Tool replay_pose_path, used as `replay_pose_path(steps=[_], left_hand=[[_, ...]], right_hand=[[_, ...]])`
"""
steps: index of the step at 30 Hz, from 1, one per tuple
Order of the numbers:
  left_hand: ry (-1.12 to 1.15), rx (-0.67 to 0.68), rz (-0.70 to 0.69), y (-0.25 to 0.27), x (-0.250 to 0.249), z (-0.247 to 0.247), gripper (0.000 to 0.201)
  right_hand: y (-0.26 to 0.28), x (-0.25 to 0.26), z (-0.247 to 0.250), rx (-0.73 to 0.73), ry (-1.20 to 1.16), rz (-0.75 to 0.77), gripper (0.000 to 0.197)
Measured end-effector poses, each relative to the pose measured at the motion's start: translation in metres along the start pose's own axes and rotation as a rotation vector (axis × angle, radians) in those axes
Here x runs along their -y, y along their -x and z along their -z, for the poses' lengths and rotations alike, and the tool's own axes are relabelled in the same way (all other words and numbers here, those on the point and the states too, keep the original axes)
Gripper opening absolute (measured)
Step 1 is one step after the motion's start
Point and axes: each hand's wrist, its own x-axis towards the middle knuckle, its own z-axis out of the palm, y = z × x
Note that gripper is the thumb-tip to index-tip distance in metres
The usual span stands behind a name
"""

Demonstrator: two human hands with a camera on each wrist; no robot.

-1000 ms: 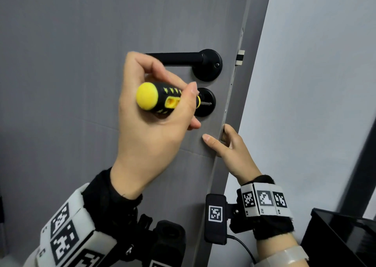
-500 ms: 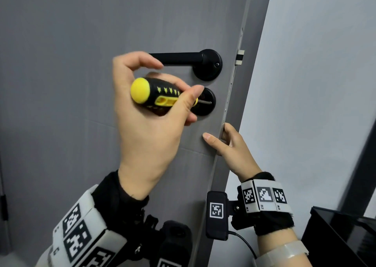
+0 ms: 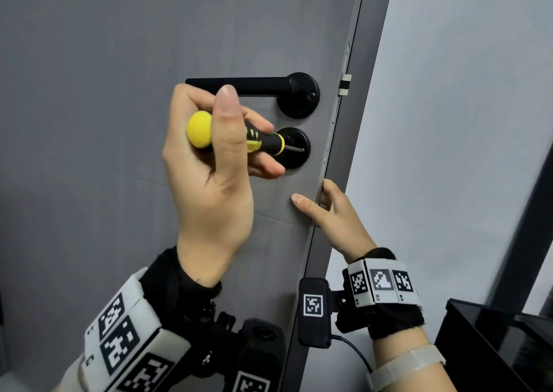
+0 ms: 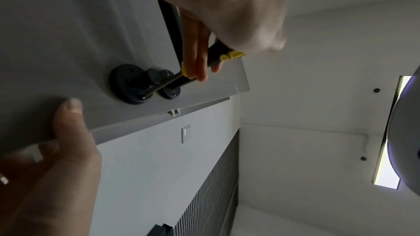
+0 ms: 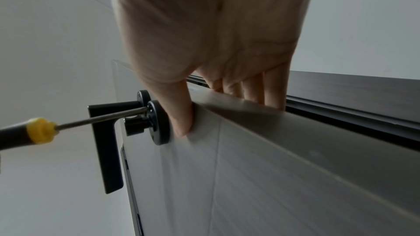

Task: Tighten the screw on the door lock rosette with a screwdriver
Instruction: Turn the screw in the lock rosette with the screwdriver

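Observation:
The black round lock rosette (image 3: 300, 160) sits on the grey door (image 3: 119, 47), just below the black lever handle (image 3: 254, 85). My left hand (image 3: 215, 176) grips a screwdriver (image 3: 264, 142) with a black handle and yellow cap, thumb lying over the handle's top. Its metal shaft (image 5: 97, 118) runs level, and the tip meets a screw near the rim of the rosette (image 5: 159, 128). A small thumb-turn knob (image 5: 136, 125) sticks out of the rosette's middle. My right hand (image 3: 332, 212) holds the door edge below the lock, thumb (image 5: 181, 117) on the face, fingers behind.
The door stands open, with its edge (image 3: 338, 152) and latch plate towards a pale wall (image 3: 463, 122). A black box (image 3: 493, 346) stands low at the right. The left wrist view shows a wall switch (image 4: 186, 133) and a ribbed dark panel (image 4: 216, 195).
My left hand has rolled round the screwdriver handle; the thumb went from the handle's lower right side to across its top. The tip stays on the rosette. My right hand has not moved.

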Motion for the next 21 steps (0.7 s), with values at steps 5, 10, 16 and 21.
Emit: replay_pose_path(steps=[5, 10, 16, 21], left_hand=[[-0.095, 0.039, -0.071, 0.002, 0.002, 0.005, 0.016], [-0.167, 0.126, -0.134, 0.010, -0.002, 0.009, 0.008], [-0.103, 0.163, -0.120, 0.000, 0.000, 0.021, 0.013], [-0.159, 0.184, -0.137, -0.004, -0.003, 0.015, 0.009]], right_hand=[[-0.001, 0.002, 0.000, 0.011, 0.010, -0.006, 0.025], [-0.002, 0.003, -0.001, -0.003, 0.041, -0.019, 0.028], [-0.001, 0.004, -0.001, -0.001, 0.043, -0.028, 0.030], [0.001, 0.005, -0.001, 0.008, 0.046, -0.037, 0.033]])
